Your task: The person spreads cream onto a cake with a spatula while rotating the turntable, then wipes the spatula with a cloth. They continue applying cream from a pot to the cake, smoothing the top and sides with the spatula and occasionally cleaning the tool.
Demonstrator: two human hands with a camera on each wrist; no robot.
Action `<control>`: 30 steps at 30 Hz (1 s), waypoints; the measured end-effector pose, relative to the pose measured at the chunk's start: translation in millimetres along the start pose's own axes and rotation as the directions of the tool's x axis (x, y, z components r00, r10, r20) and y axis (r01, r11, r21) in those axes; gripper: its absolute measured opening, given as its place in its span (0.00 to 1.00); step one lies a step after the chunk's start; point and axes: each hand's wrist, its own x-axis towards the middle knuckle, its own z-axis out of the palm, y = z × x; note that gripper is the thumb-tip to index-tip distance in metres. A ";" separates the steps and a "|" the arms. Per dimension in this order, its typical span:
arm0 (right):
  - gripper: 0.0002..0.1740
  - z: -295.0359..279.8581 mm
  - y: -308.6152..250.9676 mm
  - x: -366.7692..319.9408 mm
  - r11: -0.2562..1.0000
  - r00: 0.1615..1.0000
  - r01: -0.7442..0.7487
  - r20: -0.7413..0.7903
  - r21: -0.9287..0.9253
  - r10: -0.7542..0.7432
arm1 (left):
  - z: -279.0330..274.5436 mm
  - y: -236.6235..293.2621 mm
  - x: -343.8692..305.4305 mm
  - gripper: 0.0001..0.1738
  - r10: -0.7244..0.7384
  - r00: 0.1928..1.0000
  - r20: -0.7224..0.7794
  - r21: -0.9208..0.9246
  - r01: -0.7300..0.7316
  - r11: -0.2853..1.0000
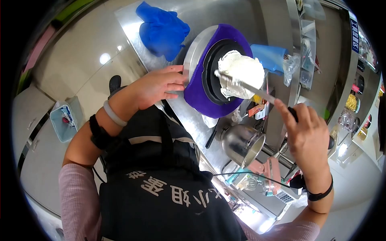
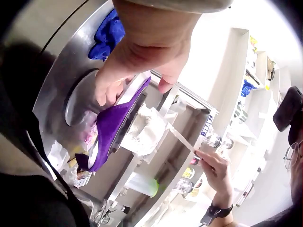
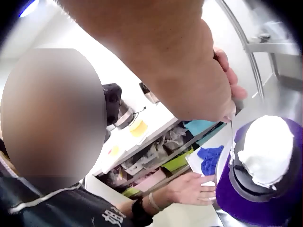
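Note:
A cake [image 1: 245,72] coated in white cream sits on a black round base [image 1: 211,66]. Under that base lies a purple mat [image 1: 196,98] on a silver turntable [image 1: 196,50]. My right hand [image 1: 309,136] grips a palette knife [image 1: 259,92] by its black handle; cream clings to the blade, which lies along the cake's near side. At the turntable's left edge is my left hand [image 1: 161,86], fingers extended and fingertips right at the rim. The left wrist view shows that hand [image 2: 142,61] over the turntable's side. Part of the knife's handle is hidden inside my right hand.
A crumpled blue cloth [image 1: 163,32] lies on the steel table beyond my left hand. To the right of the turntable stand a steel bowl [image 1: 237,146] and a blue container [image 1: 269,56]. Shelves [image 1: 295,24] run along the far side, and a pink stand mixer [image 1: 272,172] stands further right.

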 end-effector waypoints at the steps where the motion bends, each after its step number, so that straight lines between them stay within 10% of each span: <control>1: 0.26 0.1 -2.3 0.4 1.000 0.999 0.020 0.030 -0.007 -0.019 | 1.4 3.1 -1.7 0.36 0.004 1.000 0.006 0.016 -0.004 1.000; 30: 0.29 13.2 -5.3 9.4 0.990 0.986 -0.140 0.097 0.027 0.137 | 2.4 3.1 -2.2 0.39 0.014 1.000 0.021 -0.013 -0.014 1.000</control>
